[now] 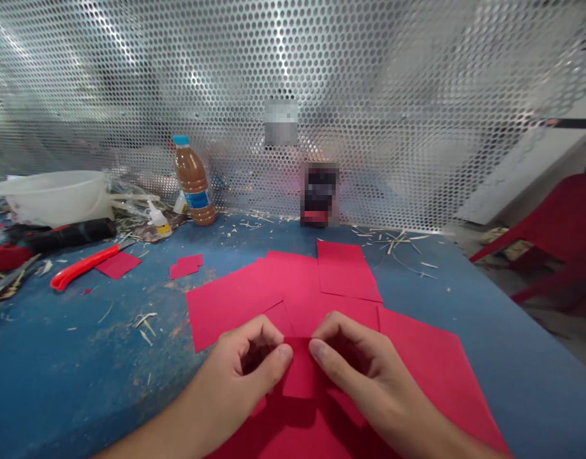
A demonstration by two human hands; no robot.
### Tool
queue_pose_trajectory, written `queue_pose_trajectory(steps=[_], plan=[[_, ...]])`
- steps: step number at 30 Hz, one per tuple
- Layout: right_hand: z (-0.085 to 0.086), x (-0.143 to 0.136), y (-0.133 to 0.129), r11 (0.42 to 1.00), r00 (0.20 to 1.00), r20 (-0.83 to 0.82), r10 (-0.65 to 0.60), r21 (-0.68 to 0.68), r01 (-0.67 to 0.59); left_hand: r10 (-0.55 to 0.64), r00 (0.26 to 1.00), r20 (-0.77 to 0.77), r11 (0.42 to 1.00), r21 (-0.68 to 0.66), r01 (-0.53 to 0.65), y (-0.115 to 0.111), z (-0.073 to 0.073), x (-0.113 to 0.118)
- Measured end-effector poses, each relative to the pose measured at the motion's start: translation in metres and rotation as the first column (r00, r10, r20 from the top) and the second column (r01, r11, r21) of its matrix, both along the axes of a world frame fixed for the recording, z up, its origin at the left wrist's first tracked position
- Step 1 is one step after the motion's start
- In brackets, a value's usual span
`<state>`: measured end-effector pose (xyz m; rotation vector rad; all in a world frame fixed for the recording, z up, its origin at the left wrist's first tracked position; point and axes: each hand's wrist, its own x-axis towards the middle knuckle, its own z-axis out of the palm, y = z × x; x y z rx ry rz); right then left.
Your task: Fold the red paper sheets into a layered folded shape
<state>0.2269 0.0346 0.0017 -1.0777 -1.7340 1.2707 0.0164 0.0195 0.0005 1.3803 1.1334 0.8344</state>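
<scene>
Between my two hands is a small piece of red paper (299,370), lifted a little above larger red sheets and casting a shadow on them. My left hand (254,363) pinches its upper left corner between thumb and forefinger. At the upper right corner, my right hand (357,363) pinches it the same way. Beneath and beyond them, overlapping red paper sheets (293,280) lie spread on the blue table (144,338). One smaller red rectangle (347,271) rests on top at the back.
At left lie a red-handled knife (85,264), small red scraps (186,266) and a black-and-red tool (70,234). Behind stand a white basin (58,196), a glue bottle (159,220) and a brown-filled bottle (193,182). A perforated metal panel (235,83) closes off the back; a red chair (555,223) stands right.
</scene>
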Motion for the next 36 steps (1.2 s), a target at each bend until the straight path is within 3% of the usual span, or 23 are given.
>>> queue_pose_trajectory(steps=[11,18,23,28,36], plan=[[0.005,-0.004,0.001,1.0,0.993,0.115,0.003,-0.003,-0.003,0.046,0.999,0.019,0.998,0.034,-0.047,-0.003,-0.012,-0.001],[0.004,-0.005,0.001,0.998,0.994,0.109,0.016,-0.059,-0.01,0.036,0.998,-0.047,0.998,0.043,-0.034,-0.005,-0.007,0.002],[0.003,-0.005,0.0,1.0,0.991,0.134,-0.02,-0.008,0.021,0.081,0.997,-0.017,0.992,0.098,-0.079,-0.005,-0.007,0.003],[0.004,-0.004,-0.002,0.998,0.997,0.079,0.0,-0.056,0.005,0.089,0.996,-0.001,0.992,0.092,-0.088,-0.004,-0.008,0.003],[0.003,-0.003,-0.001,0.997,0.98,0.197,0.015,-0.078,0.001,0.091,0.996,0.0,0.988,0.126,-0.091,-0.004,-0.013,0.001]])
